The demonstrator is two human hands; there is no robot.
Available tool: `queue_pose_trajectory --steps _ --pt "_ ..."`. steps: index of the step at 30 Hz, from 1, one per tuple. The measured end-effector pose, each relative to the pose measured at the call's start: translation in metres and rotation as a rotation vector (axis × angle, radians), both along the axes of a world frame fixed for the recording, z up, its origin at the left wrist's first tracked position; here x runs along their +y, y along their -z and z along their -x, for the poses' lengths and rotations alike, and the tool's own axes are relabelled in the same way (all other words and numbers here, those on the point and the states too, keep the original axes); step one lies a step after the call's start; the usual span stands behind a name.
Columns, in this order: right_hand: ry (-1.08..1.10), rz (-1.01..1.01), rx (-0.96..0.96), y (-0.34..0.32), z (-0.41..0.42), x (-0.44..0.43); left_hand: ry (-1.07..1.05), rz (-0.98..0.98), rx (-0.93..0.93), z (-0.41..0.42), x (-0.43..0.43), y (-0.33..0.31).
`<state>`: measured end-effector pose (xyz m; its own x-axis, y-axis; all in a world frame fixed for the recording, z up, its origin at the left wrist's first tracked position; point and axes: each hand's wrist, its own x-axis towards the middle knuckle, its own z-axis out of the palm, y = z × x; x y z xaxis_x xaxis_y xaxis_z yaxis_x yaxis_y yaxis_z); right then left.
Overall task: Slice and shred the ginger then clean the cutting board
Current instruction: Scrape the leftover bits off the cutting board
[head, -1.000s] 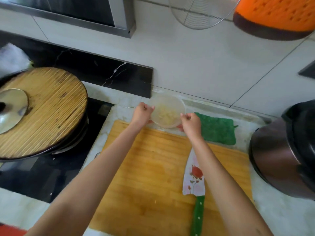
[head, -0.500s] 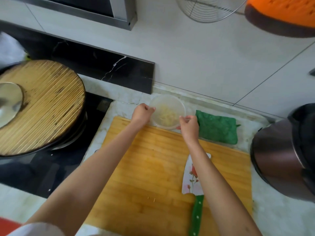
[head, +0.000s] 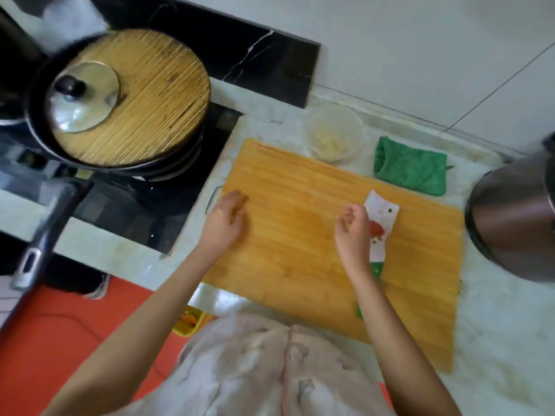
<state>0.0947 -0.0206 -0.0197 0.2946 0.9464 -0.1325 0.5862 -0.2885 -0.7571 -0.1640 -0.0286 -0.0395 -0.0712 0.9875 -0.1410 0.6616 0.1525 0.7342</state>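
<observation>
The bamboo cutting board [head: 315, 250] lies on the pale marble counter [head: 504, 325] with its long axis running left to right, skewed so that its right end sits nearer the person. On its right half lies a cleaver [head: 384, 219], long axis far to near, the blade end away from the person and the green handle towards them – the right forearm hides most of the handle. The left hand [head: 223, 222] rests across the board's left edge, fingers loosely bent and holding nothing. The right hand [head: 353, 235] is over the board just left of the blade, fingers loosely curled, nothing in it that shows. Just beyond the far edge stands a clear plastic bowl [head: 354, 127] with pale shredded ginger [head: 332, 142] in it, and a green cloth [head: 410, 166] lies to its right. A steel pot [head: 510, 229] stands off the right end; a black pan [head: 39, 115] under a bamboo cover [head: 156, 94] sits on the cooktop at the left. The board is bare and yellow – the blade white with a red rose print
</observation>
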Motion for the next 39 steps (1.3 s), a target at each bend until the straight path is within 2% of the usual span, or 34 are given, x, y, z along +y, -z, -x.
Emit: queue_pose_trajectory --steps 3,5,8,15,18,22,29,33,36,39 --pt "0.108 0.097 -0.412 0.018 -0.014 -0.052 0.035 -0.009 0.188 -0.008 -0.027 0.018" --pt "0.210 0.241 -0.484 0.021 -0.027 -0.074 0.017 -0.034 0.210 -0.019 -0.033 0.021" --pt "0.235 0.343 -0.430 0.025 -0.041 -0.086 -0.035 -0.029 0.192 -0.031 -0.036 0.023" --pt "0.216 0.153 -0.099 0.018 -0.045 -0.093 -0.037 -0.083 0.047 -0.053 -0.050 0.027" --pt "0.154 0.077 -0.160 0.023 -0.039 -0.123 -0.142 -0.127 -0.118 -0.052 -0.053 0.024" --pt "0.090 0.014 -0.383 0.033 -0.027 -0.156 -0.250 -0.145 -0.276 -0.046 -0.057 0.018" --pt "-0.092 0.000 -0.376 0.035 0.033 -0.154 -0.415 -0.148 -0.339 -0.032 -0.055 0.011" --pt "-0.144 0.013 -0.417 0.035 0.061 -0.135 -0.558 -0.076 -0.471 -0.023 -0.049 0.006" --pt "-0.171 0.022 -0.434 0.036 0.072 -0.123 -0.577 -0.083 -0.432 -0.017 -0.045 0.006" --pt "-0.239 0.024 -0.397 0.035 0.080 -0.112 -0.468 -0.150 -0.350 -0.009 -0.046 0.008"
